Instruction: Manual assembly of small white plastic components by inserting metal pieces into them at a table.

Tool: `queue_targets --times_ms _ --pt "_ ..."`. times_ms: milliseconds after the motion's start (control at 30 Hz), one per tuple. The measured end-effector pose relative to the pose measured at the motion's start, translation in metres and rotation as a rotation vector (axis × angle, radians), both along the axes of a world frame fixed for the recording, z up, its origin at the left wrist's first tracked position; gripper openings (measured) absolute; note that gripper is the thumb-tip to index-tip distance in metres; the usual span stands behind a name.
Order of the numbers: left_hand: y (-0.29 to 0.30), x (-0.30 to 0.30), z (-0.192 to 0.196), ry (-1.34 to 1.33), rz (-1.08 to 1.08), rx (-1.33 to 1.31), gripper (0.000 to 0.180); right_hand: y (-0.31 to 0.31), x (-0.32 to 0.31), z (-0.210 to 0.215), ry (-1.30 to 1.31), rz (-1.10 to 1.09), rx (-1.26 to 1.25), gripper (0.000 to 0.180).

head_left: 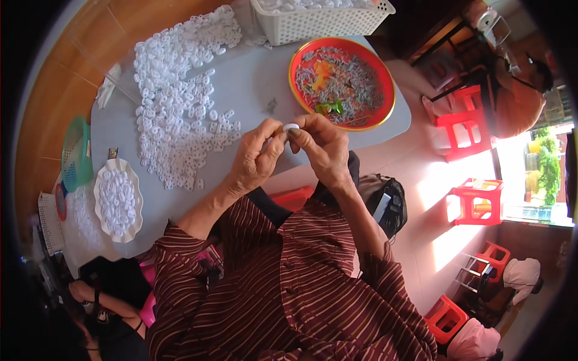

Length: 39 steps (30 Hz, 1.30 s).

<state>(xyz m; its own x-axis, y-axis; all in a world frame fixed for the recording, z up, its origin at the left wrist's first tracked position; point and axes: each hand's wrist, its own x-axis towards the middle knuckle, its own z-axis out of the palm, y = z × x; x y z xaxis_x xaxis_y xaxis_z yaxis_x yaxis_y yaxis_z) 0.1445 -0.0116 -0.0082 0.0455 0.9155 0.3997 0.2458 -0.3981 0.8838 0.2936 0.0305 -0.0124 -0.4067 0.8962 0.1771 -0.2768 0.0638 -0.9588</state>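
A small white oval plastic piece [291, 127] is pinched between the fingertips of both my hands, just off the near edge of the table. My left hand [256, 155] closes thumb and forefinger on its left side. From the other side my right hand [324, 150] grips it with thumb and curled fingers. Just beyond my right hand lies a red round tray [390, 99] with a yellow rim, full of small thin grey parts [355, 75]. Many white oval pieces with holes [174, 99] are heaped over the left half of the grey table [259, 75].
A white perforated basket [325, 27] of white pieces stands at the far edge. To the left are a scalloped dish [138, 210] of white pieces and a green basket [75, 153]. Red stools [478, 201] stand on the right floor. Another person's arm [117, 304] shows lower left.
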Motion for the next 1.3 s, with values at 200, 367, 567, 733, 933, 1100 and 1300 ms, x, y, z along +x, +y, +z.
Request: queue_targets --times_ms 200,367,567,733,933,1100,1300 --pt "0.0 -0.003 -0.009 -0.106 -0.08 -0.18 0.017 0.099 -0.015 0.064 -0.203 -0.281 0.377 0.018" --pt "-0.008 0.001 -0.002 -0.068 -0.159 -0.298 0.015 0.18 -0.047 0.085 -0.476 -0.253 0.346 0.03" --pt "-0.016 0.004 -0.004 -0.155 -0.216 -0.378 0.02 0.122 -0.049 0.05 -0.583 0.163 0.944 0.015" --pt "-0.02 -0.001 -0.011 -0.129 -0.186 -0.384 0.028 0.108 -0.05 0.033 -0.838 0.345 1.017 0.011" --pt "-0.023 -0.001 -0.015 -0.117 -0.164 -0.306 0.025 0.095 -0.059 0.019 -1.204 0.315 1.2 0.007" --pt "-0.024 0.0 -0.011 -0.101 -0.16 -0.287 0.021 0.098 -0.063 0.028 -1.024 0.191 1.05 0.008" --pt "-0.034 -0.009 0.005 0.048 -0.17 -0.288 0.014 0.092 -0.085 0.02 -0.837 0.219 1.075 0.009"
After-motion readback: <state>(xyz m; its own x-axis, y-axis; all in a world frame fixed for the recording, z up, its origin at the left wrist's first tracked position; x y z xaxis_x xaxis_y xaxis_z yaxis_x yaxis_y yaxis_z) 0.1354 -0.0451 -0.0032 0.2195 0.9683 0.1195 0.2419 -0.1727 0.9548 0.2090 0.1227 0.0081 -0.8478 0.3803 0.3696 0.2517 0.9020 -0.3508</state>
